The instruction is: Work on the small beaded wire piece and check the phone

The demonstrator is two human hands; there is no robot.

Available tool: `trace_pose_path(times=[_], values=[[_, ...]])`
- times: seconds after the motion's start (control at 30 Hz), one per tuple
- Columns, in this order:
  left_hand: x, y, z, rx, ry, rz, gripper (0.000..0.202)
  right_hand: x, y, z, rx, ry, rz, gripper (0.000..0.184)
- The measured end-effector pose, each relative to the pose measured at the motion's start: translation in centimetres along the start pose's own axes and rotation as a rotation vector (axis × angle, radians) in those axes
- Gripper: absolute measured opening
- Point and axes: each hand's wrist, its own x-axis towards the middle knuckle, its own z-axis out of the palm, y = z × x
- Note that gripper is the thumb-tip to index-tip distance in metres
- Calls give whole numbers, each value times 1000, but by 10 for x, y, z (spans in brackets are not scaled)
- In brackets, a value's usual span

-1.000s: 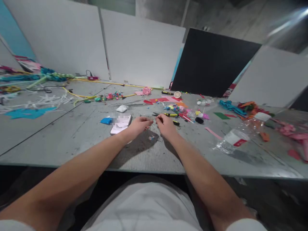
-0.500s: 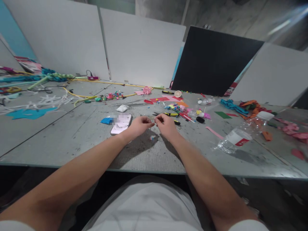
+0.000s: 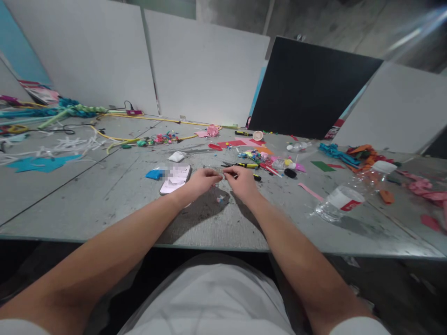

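My left hand (image 3: 204,182) and my right hand (image 3: 240,180) meet fingertip to fingertip above the grey table (image 3: 213,232). Both are closed in a pinch, and whatever is between the fingers is too small to make out. Below them on the table lies a small cluster of pink, blue and white bits (image 3: 220,199). A phone (image 3: 171,187) with a lit screen lies by my left wrist, with a blue packet (image 3: 153,174) at its left edge. Just beyond my right hand are yellow-and-black pliers (image 3: 248,165).
A plastic water bottle (image 3: 340,202) leans at the right. Behind my hands lie a white pouch (image 3: 177,156), red paper (image 3: 232,144) and a black oval object (image 3: 289,173). White strips (image 3: 78,145) and blue paper (image 3: 42,164) are at left. Upright boards (image 3: 206,70) line the back.
Both hands stay pinched together over the same spot, with only slight finger movement. The view has shifted a little; nothing else on the table has visibly moved.
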Motion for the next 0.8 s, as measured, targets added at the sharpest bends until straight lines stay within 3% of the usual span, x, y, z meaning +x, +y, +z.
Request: trace_pose_path(times=[0.4,0.53,0.8], values=[[-2,2,-1,30,4,-10,27,0,1,0,-60,6,-74,20],[-3,4,-1,-28,-6,-27,29,0,1,0,-77,8,-45,24],[0,0,0,-188,-36,-77,24,-1,0,0,-15,-6,42,11]])
